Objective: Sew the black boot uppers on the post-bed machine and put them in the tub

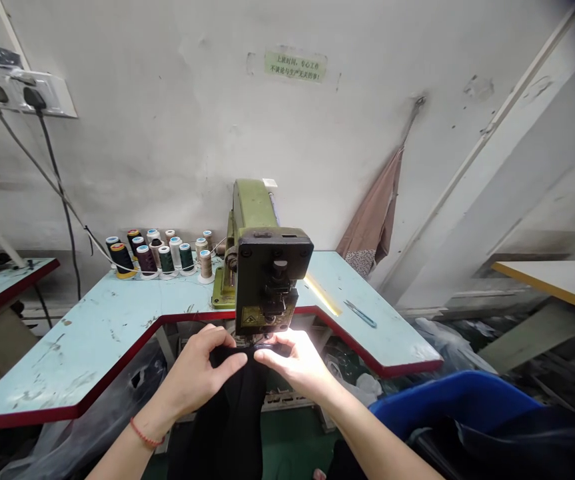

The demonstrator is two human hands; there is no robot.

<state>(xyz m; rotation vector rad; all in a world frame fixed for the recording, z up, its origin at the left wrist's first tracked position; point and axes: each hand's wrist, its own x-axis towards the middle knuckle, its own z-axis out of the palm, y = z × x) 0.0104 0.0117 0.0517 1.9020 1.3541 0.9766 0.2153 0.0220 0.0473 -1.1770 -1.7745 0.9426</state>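
The red-edged, pale-blue worktable (112,330) bore a green sewing machine (274,283). Black cloth (240,420) hung down from just below the machine's head, its top edge grasped on both sides: the left hand (204,363) and right hand (297,365) each pinched it, thumbs close to the fingers.

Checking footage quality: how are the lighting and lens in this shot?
Head view: glare whitens part of the right hand near the green machine's dark front; upper-right corner dark; edges look stretched, as by a wide lens; wall notice fairly sharp.
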